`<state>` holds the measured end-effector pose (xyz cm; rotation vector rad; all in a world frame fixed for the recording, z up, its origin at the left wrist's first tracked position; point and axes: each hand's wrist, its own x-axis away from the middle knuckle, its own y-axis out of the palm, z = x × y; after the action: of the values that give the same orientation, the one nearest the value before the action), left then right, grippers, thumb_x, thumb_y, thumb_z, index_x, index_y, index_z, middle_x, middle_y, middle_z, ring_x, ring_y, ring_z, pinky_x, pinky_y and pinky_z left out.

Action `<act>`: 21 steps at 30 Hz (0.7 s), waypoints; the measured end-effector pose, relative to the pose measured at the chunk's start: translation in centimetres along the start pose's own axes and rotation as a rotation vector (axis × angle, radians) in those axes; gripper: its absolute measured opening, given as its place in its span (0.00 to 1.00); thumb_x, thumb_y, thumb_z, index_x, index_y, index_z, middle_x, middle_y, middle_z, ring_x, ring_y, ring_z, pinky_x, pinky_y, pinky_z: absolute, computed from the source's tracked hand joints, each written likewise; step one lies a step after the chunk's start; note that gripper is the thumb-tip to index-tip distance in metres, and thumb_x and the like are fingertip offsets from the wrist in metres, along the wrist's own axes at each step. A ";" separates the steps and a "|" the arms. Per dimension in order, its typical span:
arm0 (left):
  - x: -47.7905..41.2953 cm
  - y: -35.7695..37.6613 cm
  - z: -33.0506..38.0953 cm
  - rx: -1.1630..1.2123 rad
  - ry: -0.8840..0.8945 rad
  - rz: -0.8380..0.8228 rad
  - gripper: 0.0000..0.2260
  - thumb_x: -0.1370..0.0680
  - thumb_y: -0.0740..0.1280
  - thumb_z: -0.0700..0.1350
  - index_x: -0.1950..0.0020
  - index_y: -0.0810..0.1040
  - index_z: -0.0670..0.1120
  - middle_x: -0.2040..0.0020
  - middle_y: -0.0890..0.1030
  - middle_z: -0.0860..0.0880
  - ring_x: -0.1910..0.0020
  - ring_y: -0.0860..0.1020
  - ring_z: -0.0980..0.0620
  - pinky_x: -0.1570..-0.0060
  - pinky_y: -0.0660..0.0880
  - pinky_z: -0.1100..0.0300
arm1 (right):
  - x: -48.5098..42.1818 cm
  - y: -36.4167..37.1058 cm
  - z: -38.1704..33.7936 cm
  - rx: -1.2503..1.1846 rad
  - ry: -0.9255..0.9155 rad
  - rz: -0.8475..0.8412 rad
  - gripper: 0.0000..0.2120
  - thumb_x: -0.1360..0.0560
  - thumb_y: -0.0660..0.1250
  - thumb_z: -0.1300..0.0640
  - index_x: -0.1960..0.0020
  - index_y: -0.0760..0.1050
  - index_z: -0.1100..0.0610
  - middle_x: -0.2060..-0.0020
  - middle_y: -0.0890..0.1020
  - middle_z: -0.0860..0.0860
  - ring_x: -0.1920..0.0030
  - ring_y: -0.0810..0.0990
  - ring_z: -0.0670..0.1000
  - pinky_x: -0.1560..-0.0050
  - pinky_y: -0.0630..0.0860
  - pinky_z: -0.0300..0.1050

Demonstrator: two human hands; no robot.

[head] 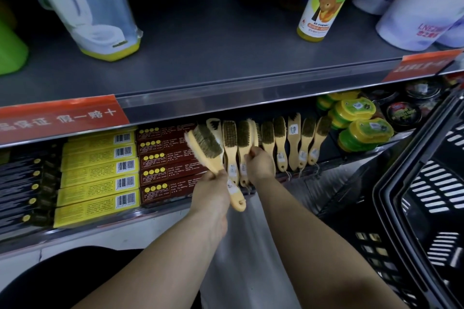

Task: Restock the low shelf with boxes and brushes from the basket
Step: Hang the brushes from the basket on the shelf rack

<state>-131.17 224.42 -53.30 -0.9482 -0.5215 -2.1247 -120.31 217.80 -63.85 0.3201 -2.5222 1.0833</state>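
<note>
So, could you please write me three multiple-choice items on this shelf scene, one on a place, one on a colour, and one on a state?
1. Where does the black basket sit?
A. right of the low shelf
B. on the upper shelf
C. left of the yellow boxes

2. What colour are the boxes just left of the dark red boxes?
A. white
B. yellow
C. blue

3. What is the left hand doing?
A. resting open
B. holding a box
C. holding a brush by its handle

Answers: 1 A, it fills the right edge beside the low shelf. 2 B, yellow barcoded boxes lie beside the red ones. 3 C, fingers close on the wooden handle, bristle head tilted up.
</note>
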 end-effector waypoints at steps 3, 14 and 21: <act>-0.4 -0.2 -0.3 -0.043 0.071 0.013 0.07 0.21 0.63 0.40 0.58 0.77 0.47 0.59 0.80 0.48 0.63 0.76 0.53 0.63 0.73 0.61 | 0.5 -0.3 0.0 -0.023 -0.012 0.019 0.10 0.21 0.58 0.59 0.41 0.73 0.60 0.53 0.80 0.57 0.48 0.78 0.58 0.55 0.69 0.42; -0.2 0.3 -0.1 -0.060 0.131 -0.069 0.06 0.23 0.68 0.40 0.48 0.81 0.43 0.58 0.83 0.45 0.70 0.80 0.55 0.76 0.74 0.68 | 8.7 -4.7 -0.1 -0.804 -0.116 -0.527 0.09 0.25 0.67 0.52 0.52 0.81 0.57 0.60 0.83 0.58 0.62 0.82 0.54 0.60 0.81 0.50; -5.6 4.6 3.2 -0.828 0.456 -0.237 0.11 0.23 0.65 0.43 0.41 0.76 0.43 0.46 0.80 0.44 0.48 0.78 0.45 0.47 0.73 0.60 | 6.2 -4.9 2.5 -0.730 0.122 0.028 0.07 0.22 0.64 0.56 0.57 0.77 0.57 0.68 0.78 0.50 0.66 0.75 0.49 0.69 0.72 0.38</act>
<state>-123.58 225.99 -55.25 -0.7819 0.5478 -2.7184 -124.86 212.28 -59.62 0.0102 -2.6046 0.1315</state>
